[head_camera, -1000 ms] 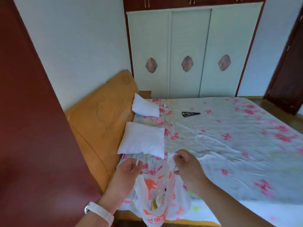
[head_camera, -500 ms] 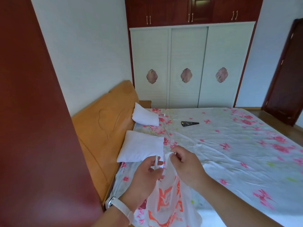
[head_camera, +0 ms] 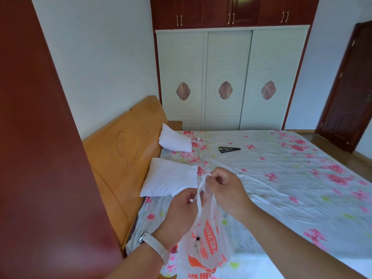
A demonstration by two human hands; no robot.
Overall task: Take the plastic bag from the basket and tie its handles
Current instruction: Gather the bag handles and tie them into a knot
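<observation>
A white plastic bag with orange print hangs over the near edge of the bed, with something small and dark inside it. Its two thin handles rise between my hands. My left hand, with a white watch on the wrist, pinches one handle low down. My right hand is closed on the other handle a little higher, and the two handles cross between the fingers. No basket is in view.
The bed has a floral sheet, two white pillows by the orange headboard and a dark flat object in the middle. A dark red panel fills the left. A wardrobe stands behind.
Both hands have lifted the bag off the sheet and drawn the handles up together. The hands have closed on the handles and come nearer to each other. The view has tilted upward.
</observation>
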